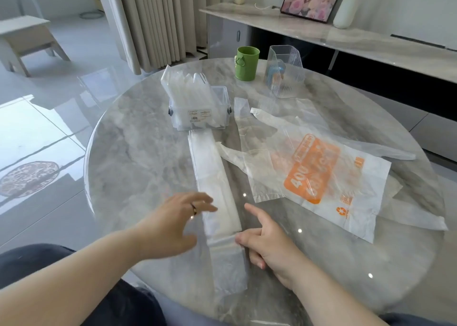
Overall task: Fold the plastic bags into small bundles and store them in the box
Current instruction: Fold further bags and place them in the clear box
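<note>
A white plastic bag folded into a long narrow strip [212, 177] lies on the round marble table [138, 132], running from the clear box [222, 95] toward me. My left hand [173, 224] lies flat, its straight fingers on the strip's left edge. On the strip's right edge is my right hand [264, 241], thumb pressing it, index finger pointing up, the other fingers curled under. Several folded white bags stand in the box. A flat bag with orange print [321, 177] lies to the right, over other loose bags.
A green cup [246, 63] and a clear ribbed container [284, 71] stand at the far side of the table. A long marble shelf [371, 39] runs behind it. The near table edge sits over my lap.
</note>
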A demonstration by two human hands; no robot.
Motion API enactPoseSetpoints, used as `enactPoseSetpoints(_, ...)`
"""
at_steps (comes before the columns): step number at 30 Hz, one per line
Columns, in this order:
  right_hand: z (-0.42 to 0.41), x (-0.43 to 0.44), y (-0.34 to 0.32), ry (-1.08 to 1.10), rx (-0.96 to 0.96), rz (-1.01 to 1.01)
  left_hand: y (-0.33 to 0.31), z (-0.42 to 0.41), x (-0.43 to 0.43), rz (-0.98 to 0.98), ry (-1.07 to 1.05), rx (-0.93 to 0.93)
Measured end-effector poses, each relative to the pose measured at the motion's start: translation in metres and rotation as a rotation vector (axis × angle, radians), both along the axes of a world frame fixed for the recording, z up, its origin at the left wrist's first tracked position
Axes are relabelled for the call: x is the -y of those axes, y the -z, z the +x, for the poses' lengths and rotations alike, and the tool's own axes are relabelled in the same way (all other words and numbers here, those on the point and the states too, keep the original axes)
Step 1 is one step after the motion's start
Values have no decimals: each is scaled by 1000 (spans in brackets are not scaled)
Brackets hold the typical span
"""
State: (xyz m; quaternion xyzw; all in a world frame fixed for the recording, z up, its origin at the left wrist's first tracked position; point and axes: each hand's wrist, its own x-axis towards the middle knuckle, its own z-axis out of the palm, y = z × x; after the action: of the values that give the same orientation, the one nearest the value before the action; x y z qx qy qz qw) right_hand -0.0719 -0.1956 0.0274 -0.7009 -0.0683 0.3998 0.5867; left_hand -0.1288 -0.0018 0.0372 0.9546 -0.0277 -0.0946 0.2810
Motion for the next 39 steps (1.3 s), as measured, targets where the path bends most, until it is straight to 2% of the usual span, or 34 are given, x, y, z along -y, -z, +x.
enactPoseSetpoints(1,0,0,-1,4,-3,3,4,-7,5,48,85,-29)
enactPoseSetpoints(3,0,0,-3,6,-9,9,17,-12,10,61,78,-43)
enactPoseSetpoints(5,0,-2,-4,13,-16,14,27,-7,15,11,-35,-4)
enactPoseSetpoints(8,3,-8,-7,33,-9,16,30,4,19,-210,-248,34)
enactPoseSetpoints(10,6,-11,-6,64,13,7,32,8,18,-282,-341,32)
enactPoseSetpoints(13,12,-13,2,32,185,-92,30,14,16,-286,-404,-16)
enactPoseSetpoints(16,18,-17,6,-96,397,-231,30,19,15,-317,-452,-6)
enactPoseSetpoints(20,26,-25,7,-215,585,-349,27,24,15,-285,-556,17)
enactPoseSetpoints(27,45,-43,8,-232,649,-472,25,24,11,-322,-600,-21)
enactPoseSetpoints(30,52,-41,11,-183,605,-420,25,25,10,-311,-609,-22)
enactPoseSetpoints(36,54,-20,5,-216,574,-380,24,30,9,-338,-674,-14)
enactPoseSetpoints(39,51,-21,9,-235,727,-338,25,31,10,-386,-702,-44)
